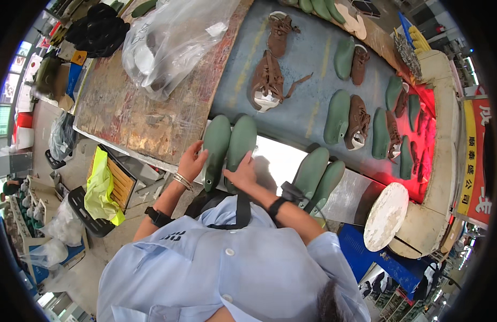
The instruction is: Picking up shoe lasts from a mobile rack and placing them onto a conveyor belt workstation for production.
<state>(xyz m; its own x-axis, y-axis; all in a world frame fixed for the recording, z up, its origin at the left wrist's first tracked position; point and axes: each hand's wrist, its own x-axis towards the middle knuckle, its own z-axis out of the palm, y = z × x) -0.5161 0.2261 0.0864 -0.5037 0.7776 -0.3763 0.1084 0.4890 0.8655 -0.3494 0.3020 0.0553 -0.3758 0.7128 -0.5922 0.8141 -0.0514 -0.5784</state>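
Note:
Two green shoe lasts stand side by side in front of me at the near edge of the conveyor. My left hand [192, 161] is at the outer side of the left shoe last [216, 147], its fingers apart and the fingertips close against it; whether they press on it I cannot tell. My right hand [243, 173] grips the near end of the right shoe last [242, 138], with fingers along its side. To the right, another pair of green lasts [313, 172] rests on the metal ledge beside my right forearm.
Brown shoes [267, 86] with loose laces lie on the grey conveyor belt [296, 64], with more shoes and lasts paired toward a red-lit machine opening [422, 145]. A clear plastic bag [168, 48] sits on the worn wooden table [130, 118]. A round whitish disc [387, 216] stands at right.

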